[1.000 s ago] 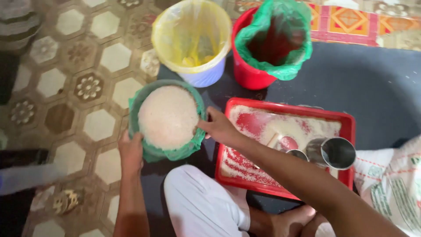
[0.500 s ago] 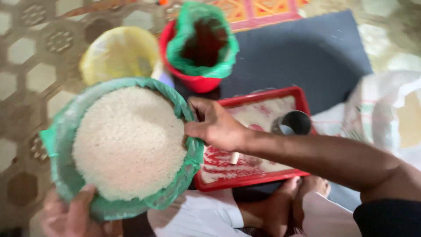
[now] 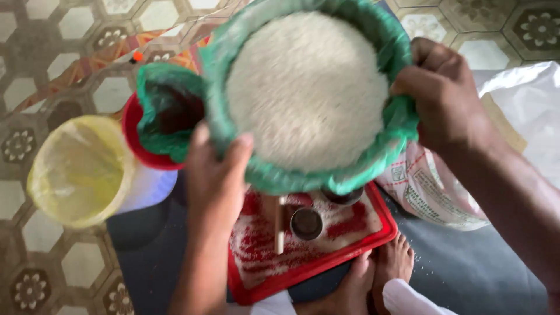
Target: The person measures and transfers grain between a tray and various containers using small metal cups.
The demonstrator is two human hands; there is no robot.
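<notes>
Both hands hold a round bucket lined with a green plastic bag (image 3: 402, 125) and filled nearly to the brim with white rice (image 3: 306, 87), raised close to the camera above the floor. The left hand (image 3: 213, 175) has its grip closed on the near left rim, thumb and fingers pressed over the green lining; the right hand (image 3: 446, 96) has its grip closed on the right rim, fingers curled into the plastic. Directly below the bucket lies a red tray (image 3: 326, 265) scattered with rice, carrying a dark metal cup (image 3: 306, 223) and a wooden stick (image 3: 280, 224) just beside it. To the left stands a red bucket with a green liner (image 3: 166, 114), and further left a pale bucket with a yellow liner (image 3: 79, 169), the two touching. A white printed sack (image 3: 431, 189) lies to the right of the tray. Bare feet (image 3: 379, 274) rest at the tray's near edge on a dark mat (image 3: 466, 268), with patterned floor tiles (image 3: 35, 76) around
</notes>
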